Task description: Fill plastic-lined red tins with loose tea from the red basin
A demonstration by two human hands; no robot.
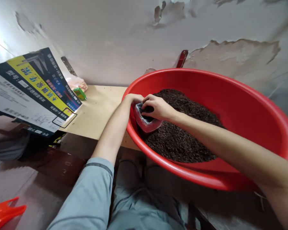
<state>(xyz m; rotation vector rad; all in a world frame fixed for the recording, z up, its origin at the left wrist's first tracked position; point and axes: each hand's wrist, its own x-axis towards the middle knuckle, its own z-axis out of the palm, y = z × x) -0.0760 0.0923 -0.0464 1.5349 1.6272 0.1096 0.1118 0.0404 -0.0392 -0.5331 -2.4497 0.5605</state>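
Inside basin (pixel 230 92), at its near-left rim on dark grains (pixel 182 140): small bag (pixel 146 123), left hand (pixel 132 98) gripping its edge, right hand (pixel 158 107) cupped closed over its mouth.

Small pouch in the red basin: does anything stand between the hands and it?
Nothing visible does. Both hands are already on the small pouch: the left hand at its far rim, the right hand over its open mouth. It sits among the dark grains, against the near wall of the red basin.
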